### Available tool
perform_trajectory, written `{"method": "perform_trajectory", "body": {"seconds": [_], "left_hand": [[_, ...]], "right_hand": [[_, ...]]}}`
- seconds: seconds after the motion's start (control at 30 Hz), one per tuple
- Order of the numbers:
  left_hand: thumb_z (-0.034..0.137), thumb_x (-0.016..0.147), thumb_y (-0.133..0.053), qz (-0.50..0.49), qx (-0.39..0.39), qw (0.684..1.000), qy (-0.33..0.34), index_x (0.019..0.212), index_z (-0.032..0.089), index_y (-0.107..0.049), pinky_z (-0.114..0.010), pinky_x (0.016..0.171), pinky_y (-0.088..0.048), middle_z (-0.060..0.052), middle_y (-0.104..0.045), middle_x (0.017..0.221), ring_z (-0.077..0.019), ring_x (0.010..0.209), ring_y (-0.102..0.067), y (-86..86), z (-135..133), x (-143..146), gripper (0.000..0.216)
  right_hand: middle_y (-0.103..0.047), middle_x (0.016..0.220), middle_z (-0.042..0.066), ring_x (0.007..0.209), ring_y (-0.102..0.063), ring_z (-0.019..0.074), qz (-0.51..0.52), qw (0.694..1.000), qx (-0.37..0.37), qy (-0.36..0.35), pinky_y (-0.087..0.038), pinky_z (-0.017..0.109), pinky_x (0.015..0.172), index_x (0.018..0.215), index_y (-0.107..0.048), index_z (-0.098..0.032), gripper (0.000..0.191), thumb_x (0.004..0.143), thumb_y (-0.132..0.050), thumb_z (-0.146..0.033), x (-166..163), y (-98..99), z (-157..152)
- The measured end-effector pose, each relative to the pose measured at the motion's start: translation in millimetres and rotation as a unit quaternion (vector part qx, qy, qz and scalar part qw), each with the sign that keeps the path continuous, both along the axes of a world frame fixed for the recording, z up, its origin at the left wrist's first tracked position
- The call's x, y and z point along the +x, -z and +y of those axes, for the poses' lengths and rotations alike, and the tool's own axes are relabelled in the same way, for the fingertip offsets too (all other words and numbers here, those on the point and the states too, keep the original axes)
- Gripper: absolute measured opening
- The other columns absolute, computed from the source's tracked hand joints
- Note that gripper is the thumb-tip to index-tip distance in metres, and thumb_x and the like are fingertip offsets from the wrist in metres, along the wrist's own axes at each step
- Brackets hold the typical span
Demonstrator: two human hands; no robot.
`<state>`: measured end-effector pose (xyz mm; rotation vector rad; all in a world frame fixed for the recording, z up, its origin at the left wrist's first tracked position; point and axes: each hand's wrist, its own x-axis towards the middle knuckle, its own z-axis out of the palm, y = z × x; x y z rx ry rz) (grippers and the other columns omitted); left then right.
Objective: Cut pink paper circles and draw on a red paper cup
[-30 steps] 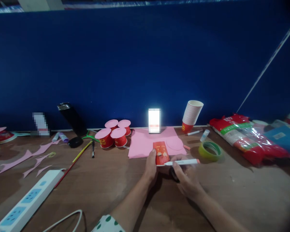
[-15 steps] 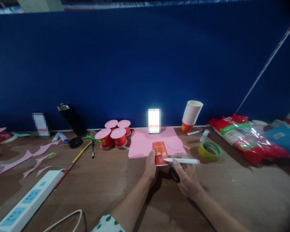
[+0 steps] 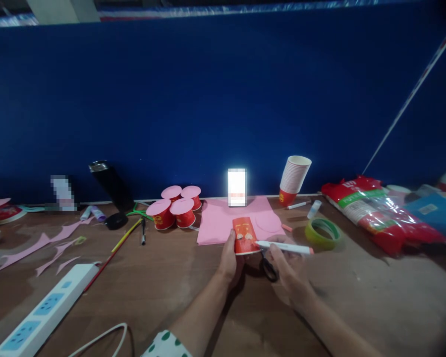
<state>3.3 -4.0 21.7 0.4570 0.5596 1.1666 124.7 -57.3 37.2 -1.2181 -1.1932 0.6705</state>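
Observation:
My left hand (image 3: 228, 255) grips a red paper cup (image 3: 245, 235), held upside down at the near edge of a pink paper sheet (image 3: 223, 218). My right hand (image 3: 286, 265) is closed on a white marker with a pink cap end (image 3: 288, 247); its tip points left at the cup's side. Black scissors (image 3: 269, 267) lie on the table between the two hands.
Several pink-topped red cups (image 3: 174, 208) stand at the left of the sheet. A lit phone (image 3: 237, 187), a stack of paper cups (image 3: 293, 178), a tape roll (image 3: 322, 232), red bags (image 3: 375, 210), a power strip (image 3: 40, 312) and pink scraps (image 3: 44, 243) lie on the wooden table (image 3: 152, 292).
The cup has tilted slightly and shifted left in my left hand. The marker tip has moved up against the cup's side.

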Motion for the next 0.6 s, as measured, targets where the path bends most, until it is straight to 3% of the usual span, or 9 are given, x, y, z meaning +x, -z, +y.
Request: {"method": "perform_trajectory", "body": {"seconds": [0.1, 0.23, 0.47, 0.6], "left_hand": [[0.051, 0.079, -0.056, 0.011, 0.006, 1.000, 0.010, 0.095, 0.011, -0.063, -0.029, 0.062, -0.047, -0.010, -0.069, 0.084, -0.0192, 0.069, -0.064, 1.3, 0.7, -2.7, 0.044], [0.052, 0.080, -0.052, 0.028, -0.017, 0.999, 0.017, 0.093, 0.009, -0.062, -0.026, 0.054, -0.045, -0.010, -0.068, 0.076, -0.0174, 0.060, -0.062, 0.5, 1.3, -4.3, 0.046], [0.060, 0.079, -0.050, -0.013, -0.002, 1.000, 0.024, 0.098, 0.008, -0.061, -0.032, 0.066, -0.051, -0.012, -0.069, 0.083, -0.0211, 0.071, -0.065, 2.5, 1.8, -5.4, 0.056], [0.057, 0.079, -0.053, 0.006, -0.012, 1.000, 0.020, 0.101, 0.009, -0.061, -0.028, 0.058, -0.049, -0.011, -0.069, 0.082, -0.0186, 0.066, -0.064, 5.1, 3.2, -5.7, 0.054]], "right_hand": [[-0.061, 0.081, 0.002, 0.072, -0.058, 0.0158, 0.016, 0.999, 0.029, 0.041, -0.048, 0.026, 0.066, 0.094, -0.059, -0.020, 0.018, 0.088, -0.052, -0.036, 0.9, 0.8, 0.9], [-0.063, 0.083, 0.005, 0.074, -0.061, 0.0178, -0.011, 0.999, 0.033, 0.032, -0.051, 0.029, 0.068, 0.099, -0.059, -0.019, 0.020, 0.090, -0.050, -0.035, -1.1, -0.9, 0.8], [-0.065, 0.103, 0.009, 0.089, -0.063, 0.0219, -0.104, 0.987, 0.121, -0.024, -0.051, 0.032, 0.078, 0.117, -0.057, -0.021, 0.030, 0.092, -0.045, -0.031, -2.6, 8.0, 1.2], [-0.061, 0.115, 0.010, 0.099, -0.060, 0.0239, -0.135, 0.982, 0.127, -0.033, -0.049, 0.034, 0.085, 0.121, -0.056, -0.022, 0.033, 0.092, -0.044, -0.031, -0.9, 13.6, 1.0]]}}
